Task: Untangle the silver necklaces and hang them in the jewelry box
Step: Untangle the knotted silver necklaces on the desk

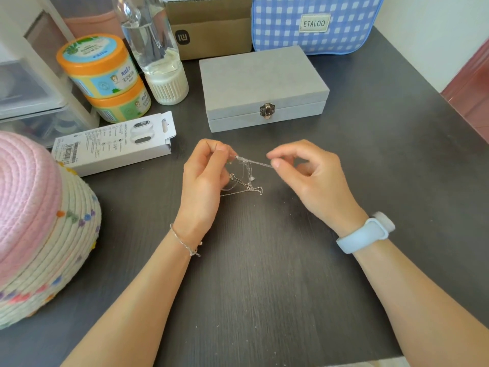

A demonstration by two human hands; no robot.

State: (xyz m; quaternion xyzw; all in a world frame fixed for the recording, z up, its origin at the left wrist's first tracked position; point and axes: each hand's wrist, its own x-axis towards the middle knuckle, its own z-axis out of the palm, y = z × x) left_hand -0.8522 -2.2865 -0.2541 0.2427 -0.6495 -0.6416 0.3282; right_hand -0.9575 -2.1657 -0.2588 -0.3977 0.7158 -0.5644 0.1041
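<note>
You are holding the tangle of silver necklaces (244,178) up between your two hands, above the dark table (264,274). Your left hand (205,178) has its fingers curled and its fingertips pinching the knotted end of the chains, and most of the tangle hangs down just beside that hand's palm in loose loops. Your right hand (312,176) pinches a single strand between thumb and forefinger, and that strand runs taut from the knot across the short gap to it (the other fingers of this hand are loosely curled and touch nothing). So the two hands sit near each other, both gripping the same chains, with the knot closer to your left.

The lowest loops hang close to the table; whether they touch it cannot be told.

Beyond your hands, well apart from the chains, the grey jewelry box (264,86) stands on the table with its lid down and its metal clasp (267,110) facing you. To the left of it lie a white carton (116,143) and two stacked orange-lidded jars (105,75), with a clear bottle (153,49) beside them. A blue checked bag (315,22) and a cardboard box (211,30) stand behind. A woven hat (39,221) sits at the left edge. You wear a pale blue wristband (366,234) on your right wrist and a thin bracelet (185,242) on your left.
</note>
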